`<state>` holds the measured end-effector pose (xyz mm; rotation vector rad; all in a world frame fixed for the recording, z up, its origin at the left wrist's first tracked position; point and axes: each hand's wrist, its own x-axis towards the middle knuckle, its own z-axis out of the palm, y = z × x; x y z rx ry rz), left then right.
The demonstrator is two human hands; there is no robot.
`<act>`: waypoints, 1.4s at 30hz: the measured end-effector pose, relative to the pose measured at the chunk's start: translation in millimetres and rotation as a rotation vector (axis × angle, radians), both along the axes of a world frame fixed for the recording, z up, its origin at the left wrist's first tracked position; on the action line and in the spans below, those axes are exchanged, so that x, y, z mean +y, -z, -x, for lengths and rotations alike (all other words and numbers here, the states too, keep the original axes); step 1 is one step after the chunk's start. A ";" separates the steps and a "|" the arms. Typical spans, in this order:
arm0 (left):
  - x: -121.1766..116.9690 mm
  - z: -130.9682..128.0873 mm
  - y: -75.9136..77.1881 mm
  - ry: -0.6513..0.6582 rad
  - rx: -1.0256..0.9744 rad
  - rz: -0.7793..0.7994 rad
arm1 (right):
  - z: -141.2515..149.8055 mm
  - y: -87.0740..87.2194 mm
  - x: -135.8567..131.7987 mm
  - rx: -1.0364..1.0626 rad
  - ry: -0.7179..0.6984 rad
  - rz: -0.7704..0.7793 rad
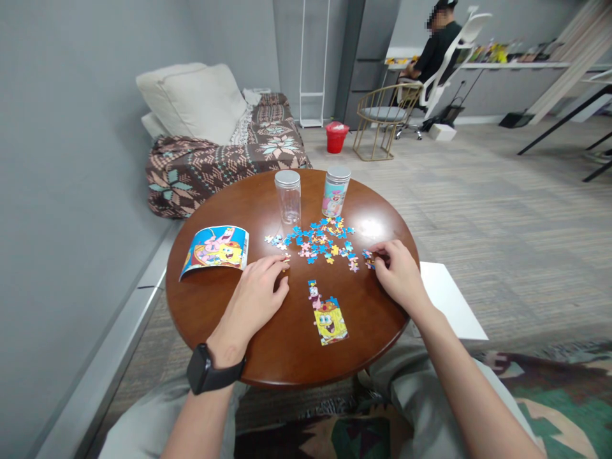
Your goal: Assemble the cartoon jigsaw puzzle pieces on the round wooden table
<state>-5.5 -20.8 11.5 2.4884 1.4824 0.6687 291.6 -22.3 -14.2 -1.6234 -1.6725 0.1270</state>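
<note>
On a round brown table (224, 306) lies a spread of loose puzzle pieces (318, 241), mostly blue, pink and yellow. A partly joined cartoon section (329, 317) lies nearer to me. My left hand (255, 296), with a black watch on its wrist, rests on the table with its fingertips pinched on a small piece at the left edge of the spread. My right hand (396, 271) lies curled at the right edge, with its fingers closed on a small piece.
A curled picture sheet (215, 248) lies at the table's left. An empty clear jar (287, 196) and a printed jar (335, 191) stand at the back. Behind are a sofa with cushions (224, 137), a red bucket (336, 137), a gold chair (382, 118) and a seated person (435, 48).
</note>
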 end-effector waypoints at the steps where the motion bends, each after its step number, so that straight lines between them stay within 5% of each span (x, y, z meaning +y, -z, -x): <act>1: 0.0 0.0 -0.2 0.001 0.001 0.001 | 0.0 -0.1 0.0 -0.002 0.000 0.001; 14: 0.4 0.4 2.5 -0.006 -0.025 -0.027 | -0.4 -0.3 0.0 -0.014 -0.007 0.008; 22: -0.7 2.8 8.9 -0.150 0.034 -0.012 | 0.1 -1.0 -0.9 -0.013 -0.011 0.015; 42: -3.6 -1.4 2.7 -0.111 0.220 0.078 | 2.5 -3.7 -2.4 -0.075 -0.058 -0.003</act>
